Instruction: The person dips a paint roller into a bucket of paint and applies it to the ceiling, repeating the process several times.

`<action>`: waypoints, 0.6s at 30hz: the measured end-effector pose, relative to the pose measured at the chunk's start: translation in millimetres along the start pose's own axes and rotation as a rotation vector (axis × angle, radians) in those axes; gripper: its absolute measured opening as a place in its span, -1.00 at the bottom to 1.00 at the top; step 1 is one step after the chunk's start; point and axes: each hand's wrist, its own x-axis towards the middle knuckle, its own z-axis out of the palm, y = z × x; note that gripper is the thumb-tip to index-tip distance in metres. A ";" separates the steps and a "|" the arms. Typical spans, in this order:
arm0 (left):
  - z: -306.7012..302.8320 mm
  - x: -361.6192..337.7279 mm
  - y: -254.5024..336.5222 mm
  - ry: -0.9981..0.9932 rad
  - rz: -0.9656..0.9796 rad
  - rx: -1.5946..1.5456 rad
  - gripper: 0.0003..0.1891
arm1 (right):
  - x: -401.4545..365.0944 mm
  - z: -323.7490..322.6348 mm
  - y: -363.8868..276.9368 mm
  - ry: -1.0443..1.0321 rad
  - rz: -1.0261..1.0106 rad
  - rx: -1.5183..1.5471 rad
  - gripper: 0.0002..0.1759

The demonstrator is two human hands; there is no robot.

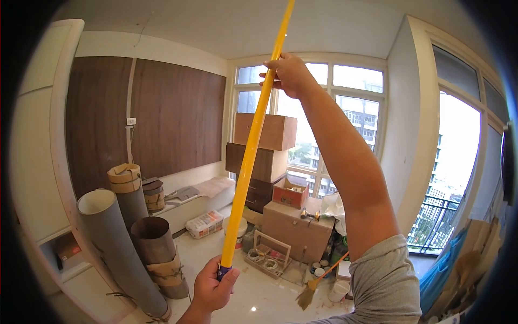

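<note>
A long yellow pole (248, 162) runs up through the middle of the view, tilted to the right, its upper end out of the picture near the ceiling. My left hand (213, 286) is closed around its lower end, where a dark blue piece (223, 271) shows by the thumb. Higher up, my right hand (291, 74) grips the same pole with the arm stretched out, thumb on the near side and fingers partly hidden behind it.
Rolled sheets (121, 254) stand at the left. Stacked boxes (264, 132), a brown chest (299, 229), a wooden tool carrier (270, 259), a bag (205, 223) and a broom (307, 294) lie ahead. A balcony railing (431, 218) shows at right.
</note>
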 end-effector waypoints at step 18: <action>76.4 168.8 -23.3 0.000 0.136 0.157 -0.62 | -5.9 -59.3 101.9 0.061 0.334 -0.045 -0.72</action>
